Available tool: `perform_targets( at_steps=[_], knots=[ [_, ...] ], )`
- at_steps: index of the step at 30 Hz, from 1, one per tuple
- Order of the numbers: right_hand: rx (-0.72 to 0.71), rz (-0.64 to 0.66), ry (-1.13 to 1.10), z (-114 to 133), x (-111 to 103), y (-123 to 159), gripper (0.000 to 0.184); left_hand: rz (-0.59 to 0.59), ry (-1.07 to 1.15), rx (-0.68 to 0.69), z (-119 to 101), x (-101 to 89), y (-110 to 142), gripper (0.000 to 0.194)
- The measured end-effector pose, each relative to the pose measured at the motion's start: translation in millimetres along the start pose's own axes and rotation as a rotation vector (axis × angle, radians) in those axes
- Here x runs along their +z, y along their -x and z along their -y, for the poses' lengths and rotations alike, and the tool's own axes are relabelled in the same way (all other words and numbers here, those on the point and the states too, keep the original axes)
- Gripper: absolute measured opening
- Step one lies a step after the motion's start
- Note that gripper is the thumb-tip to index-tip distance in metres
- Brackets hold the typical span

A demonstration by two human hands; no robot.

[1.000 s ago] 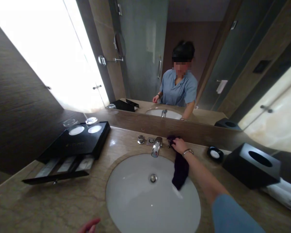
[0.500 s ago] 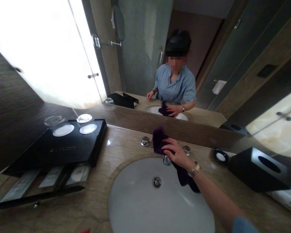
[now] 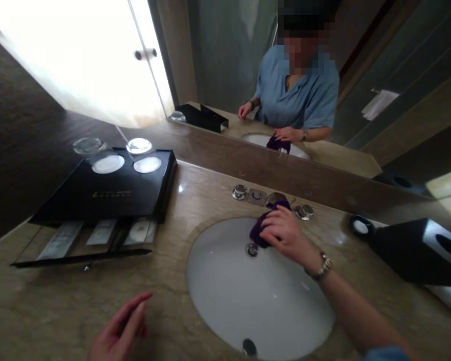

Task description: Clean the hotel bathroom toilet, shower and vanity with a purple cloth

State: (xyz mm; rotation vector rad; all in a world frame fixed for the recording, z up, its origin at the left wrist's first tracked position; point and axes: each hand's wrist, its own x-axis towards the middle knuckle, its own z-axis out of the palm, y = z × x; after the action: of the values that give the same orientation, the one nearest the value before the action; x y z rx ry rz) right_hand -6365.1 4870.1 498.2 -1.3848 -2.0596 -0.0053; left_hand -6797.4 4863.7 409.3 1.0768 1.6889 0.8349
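Observation:
My right hand [image 3: 283, 231] is closed on a dark purple cloth [image 3: 258, 233], which lies over the tap spout at the back rim of the white oval sink [image 3: 225, 296]. The spout is mostly hidden under cloth and fingers; part of the metal tap base [image 3: 275, 199] shows behind them. Chrome knobs flank it, one on the left [image 3: 239, 191] and one on the right [image 3: 304, 212]. My left hand [image 3: 120, 328] hovers over the counter left of the sink, empty, with index finger and thumb stretched out.
On the left stands a black box [image 3: 135, 200] with two upturned glasses on top and its drawer pulled out, holding packets. To the right are a small round black dish [image 3: 361, 227] and a black tissue box [image 3: 409, 250]. A wall mirror [image 3: 229, 65] rises behind.
My right hand has drawn the cloth forward along the spout, toward the basin. My left hand has come further into view at the lower left. The camera view has tilted down.

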Motion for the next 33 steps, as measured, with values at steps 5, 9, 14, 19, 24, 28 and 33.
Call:
perform_targets(
  at_steps=[5, 9, 14, 19, 24, 28, 33],
  knots=[
    [0.564, -0.341, -0.184, -78.6, 1.7, -34.9, 0.046, -0.01, 0.038, -0.039, -3.6, -13.2, 25.2, 0.093],
    [0.742, -0.51, -0.091, -59.3, -20.8, -11.6, 0.044, -0.074, 0.149, -0.036, 9.1, -41.7, 30.7, 0.089],
    [0.554, -0.698, -0.27, 80.1, -12.1, 12.7, 0.033, -0.184, 0.245, 0.024, 21.2, -76.6, 30.3, 0.079],
    [-0.084, 0.123, -0.349, 198.3, 130.4, -33.3, 0.031, -0.245, 0.299, 0.09, 21.8, -96.2, 30.6, 0.065],
    [-0.213, 0.617, -0.08, 225.4, 207.3, 15.8, 0.025, -0.204, 0.32, 0.081, 23.0, -105.6, 22.3, 0.062],
    [0.089, 0.684, -0.088, 203.3, 132.7, 142.5, 0.027, -0.128, 0.272, 0.08, 28.2, -106.8, 3.4, 0.065],
    [0.678, 0.46, -0.003, 133.6, 29.1, 222.6, 0.037, 0.092, 0.16, 0.151, -5.7, -64.5, -24.7, 0.066]
  ],
)
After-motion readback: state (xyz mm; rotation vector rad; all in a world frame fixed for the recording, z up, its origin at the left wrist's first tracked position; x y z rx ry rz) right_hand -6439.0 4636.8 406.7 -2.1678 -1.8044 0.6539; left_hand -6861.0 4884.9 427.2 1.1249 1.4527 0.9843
